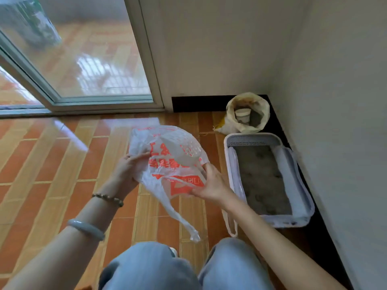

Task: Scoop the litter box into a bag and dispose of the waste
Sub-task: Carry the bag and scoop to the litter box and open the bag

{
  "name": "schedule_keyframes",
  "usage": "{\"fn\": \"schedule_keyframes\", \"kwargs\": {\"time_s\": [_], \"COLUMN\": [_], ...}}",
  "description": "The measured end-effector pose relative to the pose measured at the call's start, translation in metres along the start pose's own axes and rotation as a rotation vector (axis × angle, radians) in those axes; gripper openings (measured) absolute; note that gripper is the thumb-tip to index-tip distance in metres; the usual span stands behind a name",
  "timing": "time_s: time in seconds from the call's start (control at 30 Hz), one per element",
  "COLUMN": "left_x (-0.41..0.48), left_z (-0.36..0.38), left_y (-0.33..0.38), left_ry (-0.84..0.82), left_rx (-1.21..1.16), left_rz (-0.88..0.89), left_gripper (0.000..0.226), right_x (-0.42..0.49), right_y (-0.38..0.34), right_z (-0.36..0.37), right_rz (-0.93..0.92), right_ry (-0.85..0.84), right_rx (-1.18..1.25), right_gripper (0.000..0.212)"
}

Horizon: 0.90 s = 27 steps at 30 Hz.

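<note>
Litter box [270, 181] sits on the floor [52, 164] in the room's corner, by the wall, full of grey litter. Step looks like getting ready: bag not open yet. Left hand [127, 168] pinches the bag [167, 170]; right hand [211, 183] holds bag + scoop [182, 149] together. Next, prob. pull the bag's mouth wide. Count: 1 box, 1 scoop, 1 bag, 1 sack [249, 114] w/ 1 cup [242, 115].

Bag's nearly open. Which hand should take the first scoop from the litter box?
Right. The right hand already grips the slotted scoop by its handle and sits on the litter box side. The left hand is farther away, holding the plastic bag, so it can likely keep the bag open.
</note>
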<state>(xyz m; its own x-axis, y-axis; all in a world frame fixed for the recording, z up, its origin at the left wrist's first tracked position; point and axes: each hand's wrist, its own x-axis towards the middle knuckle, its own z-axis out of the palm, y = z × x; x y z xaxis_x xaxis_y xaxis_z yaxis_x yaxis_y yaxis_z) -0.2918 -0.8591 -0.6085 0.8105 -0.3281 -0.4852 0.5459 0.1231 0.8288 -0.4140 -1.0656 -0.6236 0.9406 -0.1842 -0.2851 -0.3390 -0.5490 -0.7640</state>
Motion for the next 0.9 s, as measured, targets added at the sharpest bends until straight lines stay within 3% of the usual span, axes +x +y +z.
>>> {"fn": "schedule_keyframes", "kwargs": {"time_s": [0.27,0.33,0.37,0.43,0.5,0.57,0.63,0.7,0.77,0.83,0.9], "left_x": [-0.014,-0.014,-0.012,-0.005,-0.007,-0.002,-0.003,-0.004,-0.003,-0.001,0.002], "left_z": [0.016,0.014,0.011,0.003,-0.004,-0.018,-0.022,-0.030,-0.025,-0.007,0.018], "left_y": [-0.013,-0.014,-0.017,-0.023,-0.036,-0.060,-0.085,-0.110,-0.123,-0.128,-0.133], "left_ry": [-0.024,-0.069,-0.066,0.028,0.109,0.183,0.109,-0.110,-0.242,-0.309,-0.242], "left_rx": [0.127,-0.004,-0.117,-0.287,-0.313,-0.100,0.130,0.253,0.291,0.401,0.494], "left_rz": [-0.082,-0.098,-0.106,-0.083,-0.050,-0.060,-0.160,-0.221,-0.296,-0.265,-0.156], "left_gripper": [0.052,0.037,0.042,0.045,0.031,0.022,0.024,0.065,0.086,0.082,0.068], "right_x": [0.006,0.008,0.011,0.014,0.018,0.023,0.031,0.036,0.038,0.040,0.040], "right_y": [0.026,0.027,0.029,0.029,0.028,0.028,0.030,0.034,0.040,0.047,0.054], "right_z": [0.022,0.023,0.024,0.022,0.017,0.011,0.010,0.010,0.012,0.014,0.015], "right_rz": [0.072,0.096,0.110,0.139,0.153,0.146,0.138,0.137,0.149,0.166,0.180], "right_ry": [-0.029,-0.015,0.012,0.076,0.118,0.130,0.135,0.125,0.126,0.126,0.110], "right_rx": [0.140,0.242,0.291,0.390,0.490,0.548,0.572,0.583,0.592,0.592,0.587], "right_gripper": [0.044,0.043,0.045,0.044,0.033,0.031,0.030,0.031,0.035,0.036,0.034]}}
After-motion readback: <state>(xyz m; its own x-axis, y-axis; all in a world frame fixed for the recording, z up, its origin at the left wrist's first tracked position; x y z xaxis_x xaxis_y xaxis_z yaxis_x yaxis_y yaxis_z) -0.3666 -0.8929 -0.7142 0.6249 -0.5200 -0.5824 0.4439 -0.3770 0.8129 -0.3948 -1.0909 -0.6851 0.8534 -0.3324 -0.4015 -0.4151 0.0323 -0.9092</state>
